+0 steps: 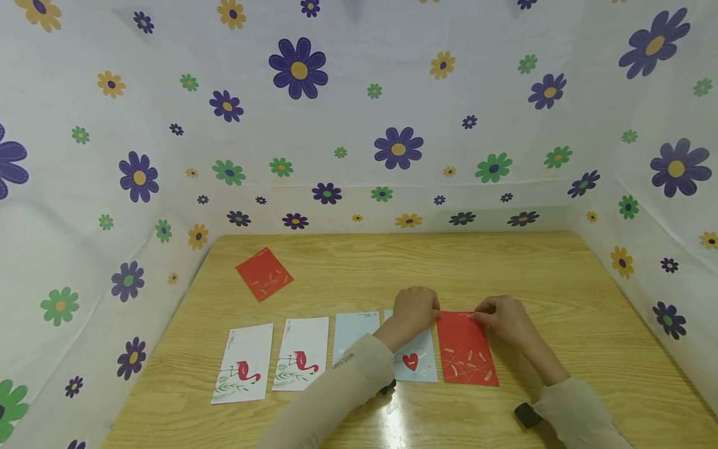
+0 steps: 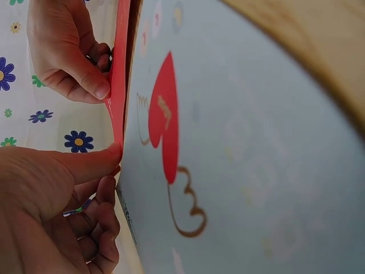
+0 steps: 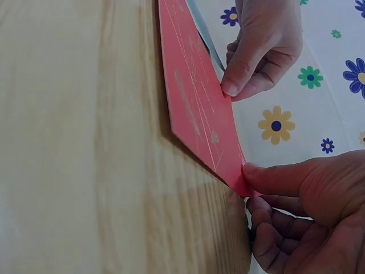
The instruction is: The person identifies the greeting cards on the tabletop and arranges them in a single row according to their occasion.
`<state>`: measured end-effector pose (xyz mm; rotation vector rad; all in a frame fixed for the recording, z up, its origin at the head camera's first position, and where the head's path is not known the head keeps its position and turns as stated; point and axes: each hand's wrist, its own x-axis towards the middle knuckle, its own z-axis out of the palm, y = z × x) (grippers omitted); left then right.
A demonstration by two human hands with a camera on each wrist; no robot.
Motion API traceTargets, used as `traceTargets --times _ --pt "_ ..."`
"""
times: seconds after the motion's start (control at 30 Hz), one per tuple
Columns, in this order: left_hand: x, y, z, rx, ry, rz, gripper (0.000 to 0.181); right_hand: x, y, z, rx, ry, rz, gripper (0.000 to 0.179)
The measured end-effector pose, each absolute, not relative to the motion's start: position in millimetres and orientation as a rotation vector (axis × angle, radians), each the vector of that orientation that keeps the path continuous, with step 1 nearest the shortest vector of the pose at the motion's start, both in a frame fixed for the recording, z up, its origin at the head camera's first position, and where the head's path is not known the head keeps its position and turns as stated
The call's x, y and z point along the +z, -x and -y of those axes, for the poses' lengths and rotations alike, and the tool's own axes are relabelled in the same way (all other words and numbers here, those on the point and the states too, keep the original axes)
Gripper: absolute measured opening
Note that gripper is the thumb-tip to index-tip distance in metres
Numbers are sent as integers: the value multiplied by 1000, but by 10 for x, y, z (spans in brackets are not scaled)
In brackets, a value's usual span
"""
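Both hands pinch the far edge of a red card point(image 1: 467, 349) with pale feather-like marks, at the right end of a row of cards. The left hand point(image 1: 414, 315) holds its far left corner, and the right hand point(image 1: 505, 318) its far right corner. In the right wrist view the right thumb point(image 3: 279, 178) presses on the red card's corner. Just left of it lies a light blue card point(image 1: 421, 355) with a red winged heart, partly hidden by the left hand. Another light blue card point(image 1: 357, 324) is partly covered by the left sleeve.
Two white flamingo cards point(image 1: 252, 349) lie at the left of the row. A second red card point(image 1: 265, 274) lies askew farther back on the wooden table point(image 1: 392, 268). White flowered cloth point(image 1: 348, 112) surrounds the table at the back and sides.
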<state>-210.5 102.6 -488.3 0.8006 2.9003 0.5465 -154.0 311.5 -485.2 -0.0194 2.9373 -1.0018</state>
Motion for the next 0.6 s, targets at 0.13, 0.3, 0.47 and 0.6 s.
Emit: traceTargets --times 0.13,0.3,0.47,0.6 --pt "-4887 2108 -1027 534 -794 -2906 9 -4854 1529 -3101 -1005 8 -2942 13" --pt "-4895 2106 -1031 508 -791 -2919 10 -4869 1524 -3092 -1011 14 -2946 13" --pt "-4900 2100 -1034 511 -784 -2915 11 -4891 1534 -3114 -1018 13 -2943 17" --pt "-4871 2086 -1012 516 -770 -2903 12 -4905 1537 -3169 -1055 -39 -2911 29"
